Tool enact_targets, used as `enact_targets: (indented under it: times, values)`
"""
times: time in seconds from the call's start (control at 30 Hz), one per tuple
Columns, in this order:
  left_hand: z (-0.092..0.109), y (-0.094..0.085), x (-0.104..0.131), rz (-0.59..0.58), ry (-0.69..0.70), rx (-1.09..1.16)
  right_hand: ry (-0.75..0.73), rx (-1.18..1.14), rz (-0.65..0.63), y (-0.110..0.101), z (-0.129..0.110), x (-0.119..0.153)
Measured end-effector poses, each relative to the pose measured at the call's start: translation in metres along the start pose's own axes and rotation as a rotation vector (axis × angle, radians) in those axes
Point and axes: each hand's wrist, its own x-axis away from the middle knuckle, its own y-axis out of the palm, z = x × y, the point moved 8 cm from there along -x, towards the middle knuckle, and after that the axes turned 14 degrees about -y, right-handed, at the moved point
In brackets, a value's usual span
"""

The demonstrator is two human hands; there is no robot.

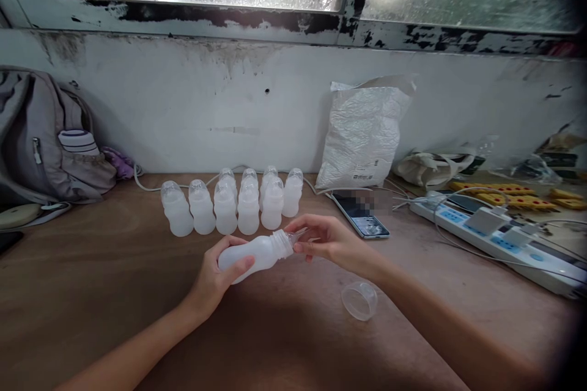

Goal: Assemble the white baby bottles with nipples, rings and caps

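Observation:
My left hand (224,266) is wrapped round a frosted white baby bottle (257,258), which is tilted with its neck pointing up to the right. At that neck, my right hand (321,237) pinches a clear bottle nipple (297,236); my fingers partly hide it. A clear dome cap (359,301) lies on the table below my right wrist. Beyond my hands, several capped baby bottles (225,208) stand upright in two uneven rows.
On the wooden table (92,293), a phone (360,215) lies behind my right hand. A silvery padded bag (362,134) leans on the wall. To the right is a power strip (495,238) with plugs and cables; a backpack (46,134) sits at the left.

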Motion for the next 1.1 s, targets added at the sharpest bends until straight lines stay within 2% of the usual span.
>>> enact_targets:
  times: [0.2,0.43,0.67,0.87,1.1]
  values:
    - [-0.001,0.000,-0.001,-0.012,-0.021,0.023,0.009,-0.052,0.005,0.003,0.004,0.000]
    - [0.000,-0.001,-0.001,-0.010,-0.018,0.051,-0.042,-0.136,0.003,0.007,-0.005,-0.002]
    - [0.002,0.001,0.002,-0.036,0.005,-0.016,0.068,0.041,0.019,0.008,0.007,0.001]
    - [0.003,0.000,0.005,-0.010,0.026,-0.054,0.088,0.078,-0.004,0.013,0.019,0.001]
    - [0.000,-0.004,0.001,0.005,0.013,-0.027,-0.016,0.116,-0.050,0.006,0.000,0.002]
